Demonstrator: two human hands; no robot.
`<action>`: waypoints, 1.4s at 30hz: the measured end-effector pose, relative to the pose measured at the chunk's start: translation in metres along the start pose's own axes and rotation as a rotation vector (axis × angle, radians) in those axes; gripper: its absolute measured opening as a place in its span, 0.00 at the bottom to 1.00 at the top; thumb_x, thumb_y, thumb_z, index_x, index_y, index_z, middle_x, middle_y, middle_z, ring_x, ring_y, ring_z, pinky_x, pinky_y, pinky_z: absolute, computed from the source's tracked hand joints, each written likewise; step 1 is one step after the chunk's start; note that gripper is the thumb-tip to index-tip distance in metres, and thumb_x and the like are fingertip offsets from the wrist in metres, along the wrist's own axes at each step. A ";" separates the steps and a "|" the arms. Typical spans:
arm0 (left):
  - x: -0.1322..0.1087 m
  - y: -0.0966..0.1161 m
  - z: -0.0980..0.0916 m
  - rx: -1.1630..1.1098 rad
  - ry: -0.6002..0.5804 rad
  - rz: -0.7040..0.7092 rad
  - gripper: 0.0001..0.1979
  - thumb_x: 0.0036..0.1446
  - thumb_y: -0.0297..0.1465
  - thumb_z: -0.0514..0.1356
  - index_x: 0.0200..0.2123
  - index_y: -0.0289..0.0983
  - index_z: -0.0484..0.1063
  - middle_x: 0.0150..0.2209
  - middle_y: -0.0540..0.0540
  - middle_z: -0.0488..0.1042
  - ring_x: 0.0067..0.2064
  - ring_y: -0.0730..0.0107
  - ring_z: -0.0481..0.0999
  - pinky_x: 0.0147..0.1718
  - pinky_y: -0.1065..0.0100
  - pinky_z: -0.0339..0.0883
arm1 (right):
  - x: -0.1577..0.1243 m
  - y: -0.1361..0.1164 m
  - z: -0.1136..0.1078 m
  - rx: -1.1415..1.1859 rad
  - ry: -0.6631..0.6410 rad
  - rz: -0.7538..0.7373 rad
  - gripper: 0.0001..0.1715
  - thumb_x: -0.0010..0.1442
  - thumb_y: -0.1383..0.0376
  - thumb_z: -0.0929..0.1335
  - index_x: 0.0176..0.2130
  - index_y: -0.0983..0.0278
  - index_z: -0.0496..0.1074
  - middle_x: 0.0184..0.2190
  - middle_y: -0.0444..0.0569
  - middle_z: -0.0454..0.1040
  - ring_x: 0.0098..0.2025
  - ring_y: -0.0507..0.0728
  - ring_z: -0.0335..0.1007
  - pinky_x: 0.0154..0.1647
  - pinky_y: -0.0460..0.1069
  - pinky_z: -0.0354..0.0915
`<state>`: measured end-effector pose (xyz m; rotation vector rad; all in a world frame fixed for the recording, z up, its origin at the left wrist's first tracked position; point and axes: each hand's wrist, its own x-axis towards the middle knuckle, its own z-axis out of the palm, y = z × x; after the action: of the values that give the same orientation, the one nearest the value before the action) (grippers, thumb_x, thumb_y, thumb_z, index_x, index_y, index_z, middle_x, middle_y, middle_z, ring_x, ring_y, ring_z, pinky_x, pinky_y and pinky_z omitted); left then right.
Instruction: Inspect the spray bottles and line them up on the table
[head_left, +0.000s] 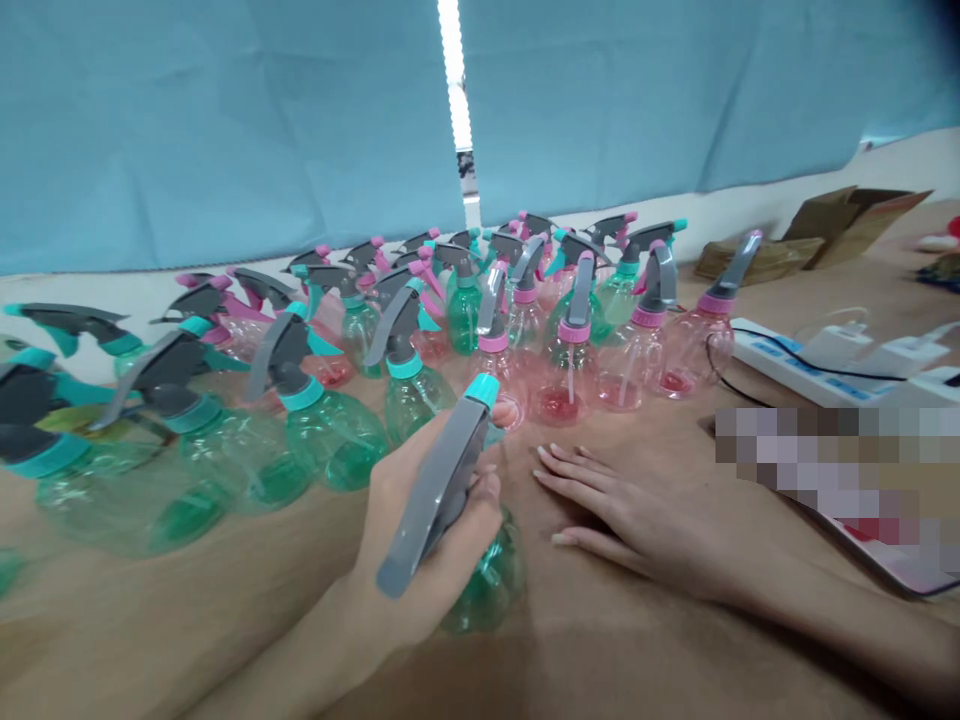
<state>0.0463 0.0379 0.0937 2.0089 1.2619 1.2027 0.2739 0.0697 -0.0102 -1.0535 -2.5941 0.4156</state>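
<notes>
My left hand (pixel 420 520) is closed round the neck of a green spray bottle (pixel 487 580) with a grey trigger head and teal nozzle, which stands on the brown table (pixel 225 620) in front of me. My right hand (pixel 637 510) lies flat and open on the table just right of that bottle, fingers stretched toward the left, holding nothing. Behind both hands stand several more spray bottles: green ones (pixel 330 430) to the left and pink ones (pixel 562 370) toward the middle and right.
A white power strip (pixel 787 370) with a black cable and plugged-in chargers lies at the right. Brown cardboard pieces (pixel 847 220) sit at the far right back. A blue sheet (pixel 225 120) hangs behind the table. A blurred flat item lies at the right edge.
</notes>
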 end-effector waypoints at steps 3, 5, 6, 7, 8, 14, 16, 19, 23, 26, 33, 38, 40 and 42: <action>0.000 0.000 0.000 -0.012 -0.014 0.015 0.19 0.51 0.25 0.55 0.47 0.39 0.71 0.36 0.50 0.77 0.33 0.70 0.78 0.38 0.70 0.74 | 0.001 -0.001 -0.002 -0.005 -0.023 0.003 0.36 0.67 0.49 0.60 0.67 0.65 0.53 0.68 0.54 0.49 0.69 0.63 0.44 0.67 0.62 0.50; 0.001 0.000 0.000 -0.002 -0.007 0.023 0.19 0.50 0.26 0.54 0.46 0.39 0.72 0.36 0.50 0.77 0.33 0.70 0.77 0.38 0.69 0.73 | 0.001 0.000 -0.002 -0.004 -0.022 0.004 0.36 0.67 0.50 0.60 0.67 0.64 0.53 0.68 0.54 0.49 0.69 0.63 0.44 0.67 0.63 0.49; 0.002 0.000 0.000 0.003 -0.001 0.023 0.19 0.50 0.26 0.54 0.45 0.39 0.72 0.35 0.50 0.77 0.32 0.70 0.77 0.37 0.68 0.73 | 0.001 0.000 -0.002 -0.002 -0.016 0.004 0.36 0.67 0.50 0.60 0.67 0.64 0.53 0.68 0.53 0.49 0.69 0.63 0.44 0.67 0.62 0.49; 0.002 0.000 0.001 0.004 -0.001 0.020 0.18 0.49 0.26 0.54 0.45 0.39 0.73 0.34 0.51 0.76 0.32 0.69 0.77 0.37 0.68 0.73 | 0.000 0.000 -0.001 0.003 -0.010 0.003 0.36 0.67 0.50 0.60 0.67 0.63 0.53 0.68 0.53 0.49 0.69 0.63 0.45 0.67 0.62 0.49; 0.002 0.000 0.001 -0.001 -0.004 0.015 0.18 0.49 0.26 0.53 0.44 0.39 0.73 0.33 0.51 0.76 0.31 0.69 0.76 0.36 0.68 0.73 | 0.000 0.001 0.000 0.009 -0.004 0.002 0.36 0.67 0.50 0.61 0.67 0.62 0.53 0.68 0.53 0.50 0.69 0.63 0.45 0.67 0.62 0.48; 0.001 0.001 0.000 -0.068 -0.058 0.005 0.20 0.48 0.25 0.53 0.45 0.38 0.73 0.34 0.50 0.75 0.32 0.69 0.75 0.36 0.67 0.72 | 0.000 0.002 0.000 0.027 -0.013 0.005 0.36 0.67 0.50 0.61 0.67 0.61 0.52 0.69 0.52 0.49 0.69 0.63 0.44 0.67 0.63 0.49; 0.001 0.000 -0.001 -0.073 -0.066 0.015 0.19 0.48 0.25 0.53 0.44 0.37 0.73 0.32 0.50 0.73 0.30 0.69 0.74 0.34 0.67 0.71 | 0.000 0.001 -0.001 0.023 -0.020 0.006 0.36 0.67 0.50 0.61 0.67 0.61 0.52 0.68 0.52 0.49 0.69 0.64 0.45 0.67 0.63 0.49; 0.000 -0.001 -0.002 -0.083 -0.070 0.024 0.18 0.48 0.25 0.53 0.42 0.38 0.74 0.27 0.52 0.70 0.26 0.70 0.69 0.28 0.67 0.67 | 0.000 0.001 -0.003 0.018 -0.027 0.010 0.36 0.67 0.50 0.61 0.67 0.62 0.52 0.68 0.53 0.49 0.69 0.63 0.45 0.67 0.63 0.50; 0.000 -0.002 -0.003 -0.071 -0.077 0.041 0.15 0.48 0.26 0.53 0.39 0.40 0.74 0.22 0.55 0.63 0.21 0.72 0.62 0.23 0.68 0.62 | 0.000 0.000 -0.005 0.006 -0.044 0.012 0.37 0.67 0.49 0.60 0.67 0.64 0.53 0.68 0.53 0.49 0.69 0.63 0.44 0.67 0.62 0.49; 0.001 -0.002 -0.003 -0.045 -0.066 0.044 0.14 0.47 0.26 0.53 0.36 0.41 0.74 0.21 0.55 0.61 0.21 0.72 0.59 0.22 0.68 0.59 | -0.001 -0.001 -0.006 0.007 -0.048 0.012 0.37 0.67 0.49 0.60 0.67 0.63 0.53 0.68 0.53 0.49 0.69 0.63 0.45 0.67 0.62 0.49; 0.003 -0.003 -0.006 -0.007 -0.076 0.066 0.10 0.49 0.27 0.52 0.34 0.41 0.71 0.20 0.56 0.59 0.19 0.74 0.57 0.21 0.70 0.59 | 0.000 0.002 -0.005 0.000 -0.038 0.001 0.37 0.67 0.49 0.60 0.67 0.64 0.53 0.68 0.53 0.50 0.69 0.62 0.45 0.67 0.61 0.49; 0.002 -0.005 -0.005 -0.041 -0.080 0.059 0.08 0.50 0.26 0.53 0.34 0.40 0.69 0.19 0.58 0.59 0.16 0.78 0.55 0.17 0.72 0.54 | -0.002 0.004 -0.001 0.019 -0.001 -0.007 0.36 0.66 0.50 0.62 0.67 0.61 0.53 0.68 0.51 0.52 0.68 0.62 0.47 0.67 0.61 0.50; 0.002 -0.004 -0.005 -0.035 -0.064 0.063 0.08 0.49 0.26 0.53 0.33 0.39 0.69 0.22 0.57 0.64 0.16 0.80 0.56 0.18 0.73 0.55 | -0.003 0.005 -0.001 0.015 -0.005 -0.010 0.36 0.66 0.50 0.62 0.67 0.61 0.53 0.68 0.51 0.52 0.68 0.62 0.47 0.67 0.61 0.50; 0.004 -0.002 -0.005 -0.026 -0.057 0.070 0.07 0.49 0.26 0.53 0.31 0.39 0.68 0.26 0.55 0.67 0.17 0.80 0.59 0.19 0.73 0.57 | -0.003 0.005 -0.001 0.011 -0.009 -0.012 0.36 0.67 0.50 0.61 0.67 0.61 0.53 0.68 0.51 0.52 0.69 0.62 0.47 0.67 0.61 0.50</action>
<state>0.0420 0.0417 0.0964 2.0684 1.1519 1.1795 0.2794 0.0712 -0.0118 -1.0345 -2.6020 0.4319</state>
